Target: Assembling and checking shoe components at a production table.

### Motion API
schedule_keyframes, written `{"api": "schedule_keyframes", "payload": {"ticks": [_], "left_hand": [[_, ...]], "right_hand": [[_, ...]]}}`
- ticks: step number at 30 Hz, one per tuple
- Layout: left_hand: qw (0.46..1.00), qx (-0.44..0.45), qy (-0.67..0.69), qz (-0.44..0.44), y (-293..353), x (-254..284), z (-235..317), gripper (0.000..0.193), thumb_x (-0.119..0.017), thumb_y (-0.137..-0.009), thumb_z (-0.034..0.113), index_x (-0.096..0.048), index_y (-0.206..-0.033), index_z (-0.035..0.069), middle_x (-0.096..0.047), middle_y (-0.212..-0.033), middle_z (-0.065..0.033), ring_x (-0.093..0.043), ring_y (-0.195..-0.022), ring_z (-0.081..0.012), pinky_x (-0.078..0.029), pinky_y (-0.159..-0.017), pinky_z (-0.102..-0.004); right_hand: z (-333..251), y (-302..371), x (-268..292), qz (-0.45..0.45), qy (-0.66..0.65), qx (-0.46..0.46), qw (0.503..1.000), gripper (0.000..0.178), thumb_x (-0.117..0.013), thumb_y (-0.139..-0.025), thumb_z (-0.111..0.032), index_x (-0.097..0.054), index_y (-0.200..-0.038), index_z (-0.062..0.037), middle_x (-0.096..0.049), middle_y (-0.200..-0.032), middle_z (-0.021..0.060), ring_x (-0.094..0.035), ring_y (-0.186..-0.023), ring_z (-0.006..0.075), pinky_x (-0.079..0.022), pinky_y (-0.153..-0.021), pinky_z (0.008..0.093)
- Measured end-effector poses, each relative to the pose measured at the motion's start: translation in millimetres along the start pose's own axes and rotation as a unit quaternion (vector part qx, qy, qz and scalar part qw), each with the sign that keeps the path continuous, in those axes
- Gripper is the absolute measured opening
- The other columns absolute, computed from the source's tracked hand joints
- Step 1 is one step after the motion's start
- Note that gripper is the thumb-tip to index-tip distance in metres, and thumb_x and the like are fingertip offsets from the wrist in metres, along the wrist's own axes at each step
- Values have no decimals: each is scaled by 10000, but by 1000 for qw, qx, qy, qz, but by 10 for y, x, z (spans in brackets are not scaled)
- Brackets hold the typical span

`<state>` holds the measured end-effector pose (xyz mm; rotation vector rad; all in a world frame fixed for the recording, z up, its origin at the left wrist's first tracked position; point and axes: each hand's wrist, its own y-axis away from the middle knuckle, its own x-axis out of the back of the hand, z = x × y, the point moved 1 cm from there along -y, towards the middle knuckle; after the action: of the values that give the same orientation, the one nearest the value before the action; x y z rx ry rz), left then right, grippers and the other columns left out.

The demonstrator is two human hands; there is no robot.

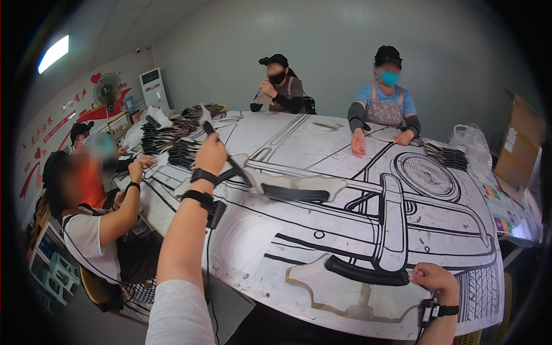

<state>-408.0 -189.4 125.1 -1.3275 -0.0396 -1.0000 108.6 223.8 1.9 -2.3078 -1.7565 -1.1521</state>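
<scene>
My left hand [211, 154] is raised over the left part of the table, closed around a long grey-and-black shaped piece [204, 118]. Below that hand, a pale panel with a black band [296, 193] lies on the tabletop; I cannot tell whether it joins the held piece. Nearest me is another flat pale panel [310, 282], its upper edge carrying a thick black padded strip [365, 271]. At the strip's right end, my right hand [432, 277] has its fingers curled and pinched on the tip. Its fingertips are partly hidden.
A white table [345, 230] printed with black line drawings spreads before me. Stacks of dark pieces [172, 138] lie at the far left, and another stack [445, 156] at the right. Co-workers sit at the left and far side. A cardboard box [517, 144] stands right.
</scene>
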Motion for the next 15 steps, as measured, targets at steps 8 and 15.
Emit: {"api": "schedule_keyframes", "payload": {"ticks": [8,15], "left_hand": [[950,-177,201,162,-109,333,62,689,-536,-868,29,-217,-1478,61,-327,-1422,-291,-376,-1331,-407,-363,-1069,-423],[725,106,500,-461,259,260,807,374,-549,-978,224,-491,-1296,37,-631,-1040,-31,-587,-865,-71,-507,-758,-252]], "right_hand": [[-21,10,-6,-5,-6,4,1000,233,-727,-851,-234,-600,-874,-39,-542,-710,-46,-446,-589,45,-362,-494,218],[62,-33,-4,-11,-19,7,1000,220,-714,-870,-235,-601,-880,-47,-533,-699,-53,-439,-586,42,-359,-502,215]]}}
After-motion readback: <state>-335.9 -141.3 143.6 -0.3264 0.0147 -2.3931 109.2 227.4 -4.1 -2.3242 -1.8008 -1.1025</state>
